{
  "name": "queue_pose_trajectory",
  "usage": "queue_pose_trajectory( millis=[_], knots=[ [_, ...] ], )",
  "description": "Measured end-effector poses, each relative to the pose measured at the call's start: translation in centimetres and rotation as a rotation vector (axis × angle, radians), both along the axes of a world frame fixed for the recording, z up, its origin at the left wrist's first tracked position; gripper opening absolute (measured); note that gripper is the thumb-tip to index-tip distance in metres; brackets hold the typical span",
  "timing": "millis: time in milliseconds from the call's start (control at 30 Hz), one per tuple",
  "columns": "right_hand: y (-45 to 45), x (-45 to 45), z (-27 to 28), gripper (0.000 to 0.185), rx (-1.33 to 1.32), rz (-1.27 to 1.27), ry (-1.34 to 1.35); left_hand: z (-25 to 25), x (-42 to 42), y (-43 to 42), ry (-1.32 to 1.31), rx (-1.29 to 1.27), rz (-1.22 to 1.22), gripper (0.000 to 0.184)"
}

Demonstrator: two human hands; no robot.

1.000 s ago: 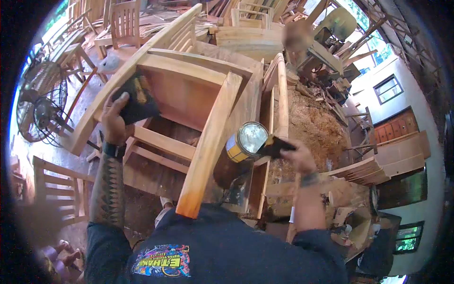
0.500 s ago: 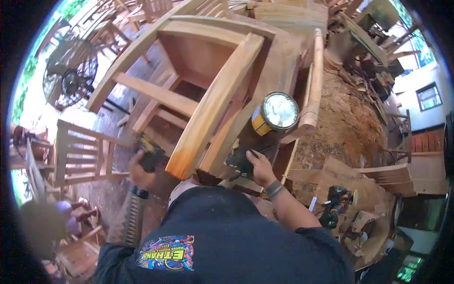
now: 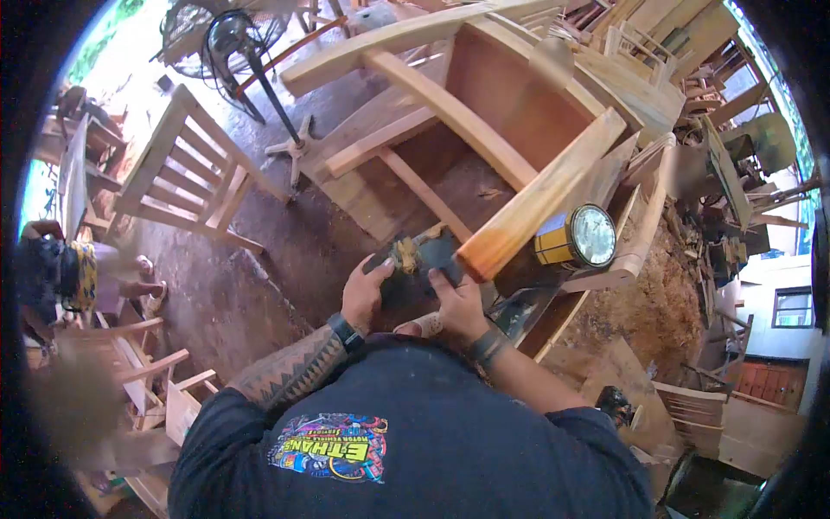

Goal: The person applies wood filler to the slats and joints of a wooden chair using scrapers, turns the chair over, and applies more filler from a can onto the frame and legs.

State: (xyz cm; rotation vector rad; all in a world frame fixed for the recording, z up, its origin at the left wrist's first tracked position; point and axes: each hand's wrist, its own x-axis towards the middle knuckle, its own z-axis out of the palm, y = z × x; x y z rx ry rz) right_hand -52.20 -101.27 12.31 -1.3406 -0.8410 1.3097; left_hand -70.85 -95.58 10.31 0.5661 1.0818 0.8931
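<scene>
My left hand (image 3: 363,294) is closed on a dark flat piece with yellowish paste (image 3: 405,256) smeared on it. Close beside it, my right hand (image 3: 460,304) grips another dark flat piece (image 3: 443,251), its thumb on top. The two pieces meet or overlap; where one ends I cannot make out. Just beyond my right hand is the orange-stained end of a curved wooden rail (image 3: 540,199), part of an unfinished wooden chair frame (image 3: 450,108). A can with a yellow label (image 3: 555,240) and pale, shiny top stands right of the rail.
A slatted wooden chair (image 3: 194,169) stands at left, with a pedestal fan (image 3: 259,69) behind it. Sawdust (image 3: 635,303) is heaped at right near wood scraps. Another person (image 3: 104,277) is at the far left. A dark power tool (image 3: 616,405) lies at lower right.
My hands have come together, bringing the two dark pieces close to each other in front of me. The view has turned left, so the chair frame and can appear farther right.
</scene>
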Motion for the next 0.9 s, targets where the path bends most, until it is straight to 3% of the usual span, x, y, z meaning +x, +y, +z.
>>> queue_pose_trajectory(
  millis=[100,133,233,300,333,433,467,533,600,633,667,700,733,800,833,900],
  knots=[
    [-0.1,-2.8,3.4,0.043,0.175,0.059,-0.222,7.2,-2.1,-0.3,0.170,0.072,-0.076,0.026],
    [-0.1,-3.4,2.6,0.050,0.284,0.091,-0.360,6.8,-3.0,-0.4,0.088,0.061,-0.042,0.024],
    [0.0,-4.4,6.1,0.054,0.215,0.307,-0.525,5.8,-5.0,-0.5,-0.083,0.031,0.000,0.018],
    [0.1,-5.0,6.2,0.052,0.122,0.393,-0.561,6.7,-6.4,-0.4,-0.077,0.018,-0.034,0.015],
    [0.1,-5.1,5.8,0.051,0.110,0.431,-0.595,6.6,-7.0,-0.4,-0.094,0.069,-0.057,0.022],
    [-0.2,-5.9,7.5,0.046,0.112,0.549,-0.614,9.8,-7.8,-0.9,0.073,0.074,-0.045,0.020],
    [-0.6,-6.2,7.6,0.045,0.093,0.582,-0.624,7.3,-8.9,-0.3,-0.023,0.142,-0.159,0.023],
    [-0.9,-6.2,8.3,0.045,0.102,0.645,-0.499,7.8,-9.7,0.4,0.164,0.252,-0.194,0.022],
    [-1.2,-6.1,8.6,0.045,0.063,0.696,-0.519,10.9,-10.6,0.9,0.124,0.214,-0.171,0.023],
    [-1.5,-6.1,8.6,0.045,0.038,0.747,-0.519,10.5,-11.3,1.5,0.043,0.324,-0.189,0.025],
    [-2.0,-6.0,7.1,0.047,0.226,0.604,-0.549,10.2,-12.1,2.0,-0.048,0.429,-0.208,0.027],
    [-2.4,-6.0,5.2,0.047,0.135,0.420,-0.416,13.0,-12.1,1.8,-0.225,0.208,-0.158,0.028],
    [-2.5,-6.3,4.2,0.046,0.053,0.245,-0.282,13.2,-12.1,1.9,-0.221,0.206,-0.239,0.028],
    [-3.2,-6.8,3.3,0.045,-0.205,-0.194,0.234,12.4,-13.0,2.1,-0.208,0.194,-0.394,0.030],
    [-3.7,-6.9,3.5,0.044,-0.176,-0.238,0.337,9.4,-14.0,2.7,-0.099,0.201,-0.502,0.034],
    [-4.8,-7.0,3.5,0.043,-0.126,-0.322,0.539,8.5,-12.8,-0.1,-0.039,0.025,-0.454,0.038]
  ],
)
